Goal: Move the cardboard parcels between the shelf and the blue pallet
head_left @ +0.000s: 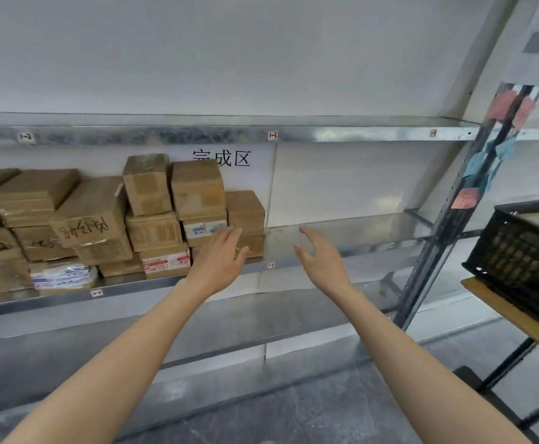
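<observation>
Several brown cardboard parcels (197, 190) are stacked on the left half of the middle metal shelf (342, 238). Both my arms reach forward toward the shelf. My left hand (220, 261) is open, fingers straight, in front of the rightmost parcels (245, 213) at the end of the stack; I cannot tell whether it touches them. My right hand (319, 254) is open with relaxed fingers, hovering over the bare shelf surface to the right of the stack. Neither hand holds anything. The blue pallet is out of view.
A black plastic crate (524, 248) sits on a wooden table (511, 312) at the right. A perforated shelf upright (447, 232) with coloured notes stands between shelf and table. A white sign with black characters (229, 158) hangs behind the parcels. Lower shelves (261, 318) lie below.
</observation>
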